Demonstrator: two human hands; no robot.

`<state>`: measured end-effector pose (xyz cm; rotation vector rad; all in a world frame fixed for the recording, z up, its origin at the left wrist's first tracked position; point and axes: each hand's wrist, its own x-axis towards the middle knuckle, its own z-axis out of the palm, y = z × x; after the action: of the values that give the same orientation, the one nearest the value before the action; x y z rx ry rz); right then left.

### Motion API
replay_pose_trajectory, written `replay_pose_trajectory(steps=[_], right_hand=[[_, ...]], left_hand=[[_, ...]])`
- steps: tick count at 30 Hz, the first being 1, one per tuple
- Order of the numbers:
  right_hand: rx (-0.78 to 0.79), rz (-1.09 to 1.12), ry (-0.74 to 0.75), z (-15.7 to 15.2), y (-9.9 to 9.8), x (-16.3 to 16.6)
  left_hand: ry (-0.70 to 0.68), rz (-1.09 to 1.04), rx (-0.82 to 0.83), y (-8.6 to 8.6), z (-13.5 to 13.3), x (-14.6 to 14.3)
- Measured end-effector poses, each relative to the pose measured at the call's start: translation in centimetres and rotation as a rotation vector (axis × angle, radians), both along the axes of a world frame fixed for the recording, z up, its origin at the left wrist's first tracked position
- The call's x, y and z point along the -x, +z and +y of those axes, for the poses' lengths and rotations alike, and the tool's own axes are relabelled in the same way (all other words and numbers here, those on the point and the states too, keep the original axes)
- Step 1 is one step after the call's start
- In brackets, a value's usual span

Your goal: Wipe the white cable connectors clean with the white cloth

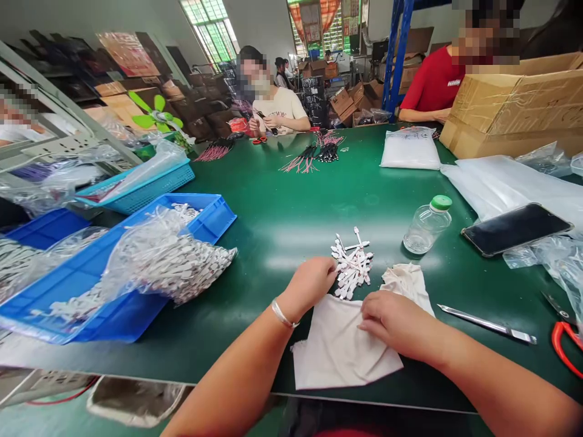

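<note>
My left hand (313, 283), with a silver bangle at the wrist, is at the left edge of a pile of small white strip-like parts (351, 266). Its fingers are curled together, and what they pinch, if anything, is hidden. A cream cloth (339, 349) lies flat at the table's front edge, with a bunched part to the right of the pile. Over that cloth is my right hand (390, 320), its fingers bent and closed on the fabric. Behind the bunched part stands a clear bottle (421, 229) with a green cap.
A blue bin (150, 309) on the left holds bagged white parts (182, 261). Tweezers (489, 325), red-handled scissors (565, 340) and a phone (517, 229) lie right on the green table (282, 206). Across it sit two people, one behind a cardboard box (514, 103).
</note>
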<state>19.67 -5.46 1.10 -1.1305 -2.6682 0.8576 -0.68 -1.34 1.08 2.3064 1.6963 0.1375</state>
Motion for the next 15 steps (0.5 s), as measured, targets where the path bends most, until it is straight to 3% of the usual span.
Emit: replay_pose_trajectory(steps=[4,8,11,15], right_hand=[[-0.163,-0.005,0.02,-0.1,0.0,0.3],[-0.201,-0.066,0.08,0.0,-0.3,0.3],[-0.209,-0.095,-0.02,0.0,-0.3,0.0],[-0.163,0.115,-0.234,-0.2,-0.1,-0.2]], left_hand=[[0.037,-0.168,0.061,-0.1,-0.6,1.1],[0.173,-0.632,0.318,0.4,-0.9,1.0],[0.234,-0.974,0.558,0.6,-1.3,0.1],[0.289,-1.269,0.681,0.4,-2.6,-1.6]])
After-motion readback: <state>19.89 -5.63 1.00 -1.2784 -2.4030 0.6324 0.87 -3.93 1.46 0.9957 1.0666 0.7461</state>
